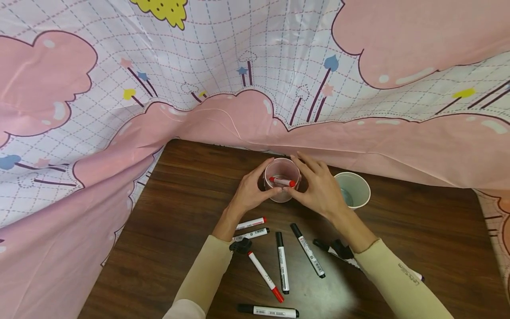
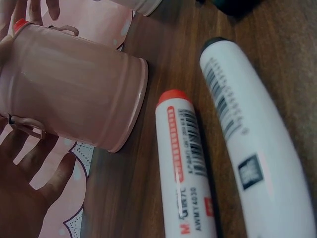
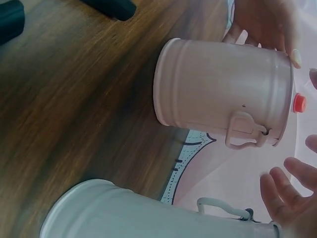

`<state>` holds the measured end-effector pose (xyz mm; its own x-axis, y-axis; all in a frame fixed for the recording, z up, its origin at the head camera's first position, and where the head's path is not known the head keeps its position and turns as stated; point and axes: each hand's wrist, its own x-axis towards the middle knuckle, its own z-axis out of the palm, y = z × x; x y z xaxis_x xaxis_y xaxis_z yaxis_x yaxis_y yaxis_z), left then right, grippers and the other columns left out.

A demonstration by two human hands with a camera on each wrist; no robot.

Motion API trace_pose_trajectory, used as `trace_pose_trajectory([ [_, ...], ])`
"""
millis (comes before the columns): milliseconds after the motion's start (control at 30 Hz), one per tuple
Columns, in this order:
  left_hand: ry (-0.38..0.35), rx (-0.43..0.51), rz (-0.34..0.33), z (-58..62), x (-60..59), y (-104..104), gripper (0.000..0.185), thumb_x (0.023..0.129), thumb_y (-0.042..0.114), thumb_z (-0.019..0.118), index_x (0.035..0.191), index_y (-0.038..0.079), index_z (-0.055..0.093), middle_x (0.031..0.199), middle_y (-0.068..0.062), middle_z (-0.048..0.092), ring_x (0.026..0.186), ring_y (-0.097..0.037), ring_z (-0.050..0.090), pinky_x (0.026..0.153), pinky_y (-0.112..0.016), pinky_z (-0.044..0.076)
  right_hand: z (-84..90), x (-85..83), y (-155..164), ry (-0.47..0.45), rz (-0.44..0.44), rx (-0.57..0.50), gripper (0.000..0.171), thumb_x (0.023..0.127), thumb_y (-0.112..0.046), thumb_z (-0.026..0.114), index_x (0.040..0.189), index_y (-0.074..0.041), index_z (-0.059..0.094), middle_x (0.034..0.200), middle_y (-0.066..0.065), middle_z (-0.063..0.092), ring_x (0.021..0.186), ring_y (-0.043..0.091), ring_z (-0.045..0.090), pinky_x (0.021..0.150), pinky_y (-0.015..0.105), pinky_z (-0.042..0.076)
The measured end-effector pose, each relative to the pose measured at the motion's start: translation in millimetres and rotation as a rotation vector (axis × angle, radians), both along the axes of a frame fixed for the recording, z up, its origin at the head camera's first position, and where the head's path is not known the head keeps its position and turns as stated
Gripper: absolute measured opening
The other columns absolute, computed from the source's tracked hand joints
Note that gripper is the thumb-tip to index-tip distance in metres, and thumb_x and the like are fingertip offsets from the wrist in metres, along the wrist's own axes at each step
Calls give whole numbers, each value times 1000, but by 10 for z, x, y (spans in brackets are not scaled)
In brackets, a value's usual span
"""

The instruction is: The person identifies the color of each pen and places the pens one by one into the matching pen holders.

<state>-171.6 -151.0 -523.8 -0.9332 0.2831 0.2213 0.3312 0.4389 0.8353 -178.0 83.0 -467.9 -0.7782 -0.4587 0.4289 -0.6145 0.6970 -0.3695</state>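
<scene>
A pink cup (image 1: 282, 195) (image 2: 74, 89) (image 3: 218, 89) stands on the dark wooden table (image 1: 179, 212), just in front of the draped cloth. A red-capped marker (image 1: 282, 181) lies slanted inside it, and its red end (image 3: 299, 102) shows at the rim. My left hand (image 1: 251, 191) wraps the cup's left side, thumb at the front. My right hand (image 1: 318, 188) cups the right side, its fingers reaching the far rim. In the right wrist view, those fingers (image 3: 290, 196) are spread and stand a little off the cup's wall.
A pale green cup (image 1: 352, 189) (image 3: 148, 213) stands right of the pink one. Several red and black markers lie near my forearms, among them a red one (image 1: 250, 223) (image 2: 185, 163) and a black one (image 1: 307, 250). A pink patterned cloth (image 1: 255, 66) hangs behind and left.
</scene>
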Motion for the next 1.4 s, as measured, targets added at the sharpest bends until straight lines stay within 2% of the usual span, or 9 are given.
trace_pose_trajectory([
  [133, 12, -4, 5, -6, -3, 6, 88, 81, 34, 83, 154, 24, 35, 146, -6, 52, 130, -23, 52, 107, -41, 42, -36, 33, 30, 44, 15, -28, 83, 73, -48, 81, 143, -12, 54, 147, 13, 50, 123, 42, 50, 93, 58, 46],
  [300, 40, 13, -1, -8, -15, 11, 86, 81, 34, 84, 153, 22, 38, 143, -7, 54, 128, -25, 53, 106, -42, 42, -71, 97, 64, 91, 15, -57, 84, 70, -48, 80, 141, -12, 56, 148, 11, 49, 125, 42, 48, 96, 61, 38],
  [500, 33, 9, 12, -38, -2, 3, 87, 80, 35, 84, 153, 24, 38, 143, -3, 54, 128, -19, 53, 106, -42, 43, -88, 189, 55, 104, 8, -75, 90, 71, -53, 78, 147, -13, 49, 146, 15, 50, 127, 43, 47, 102, 61, 32],
  [700, 28, -11, 24, -71, 1, 11, 90, 79, 36, 85, 154, 25, 36, 144, 2, 52, 127, -14, 52, 106, -40, 42, -110, 303, 56, 102, 2, -99, 92, 80, -67, 66, 150, -11, 45, 149, 13, 48, 129, 42, 45, 106, 59, 29],
  [867, 37, -13, 28, -65, -26, 6, 90, 78, 37, 85, 153, 23, 38, 143, 5, 53, 125, -13, 53, 106, -39, 43, -143, 383, 52, 108, -16, -122, 92, 83, -75, 54, 148, -11, 47, 156, 13, 38, 139, 42, 34, 109, 63, 25],
  [1000, 40, 1, 24, -47, -52, 16, 89, 78, 37, 85, 153, 23, 38, 142, 5, 54, 124, -14, 54, 105, -39, 43, -186, 473, 44, 133, -30, -144, 89, 83, -74, 56, 147, -13, 49, 158, 15, 34, 143, 42, 28, 109, 68, 23],
  [1233, 43, 12, 13, -63, -1, 21, 88, 79, 35, 85, 153, 22, 37, 142, 2, 54, 123, -16, 55, 104, -39, 45, -278, 699, -14, 123, 3, -170, 84, 83, -70, 59, 142, -11, 55, 155, 17, 38, 143, 42, 30, 111, 67, 20],
  [1400, 55, 16, 23, -63, 1, 33, 88, 79, 35, 85, 153, 22, 38, 141, 3, 55, 123, -15, 56, 103, -39, 45, -304, 772, -36, 118, 11, -186, 83, 84, -69, 60, 140, -9, 56, 154, 19, 38, 142, 43, 31, 111, 68, 18],
])
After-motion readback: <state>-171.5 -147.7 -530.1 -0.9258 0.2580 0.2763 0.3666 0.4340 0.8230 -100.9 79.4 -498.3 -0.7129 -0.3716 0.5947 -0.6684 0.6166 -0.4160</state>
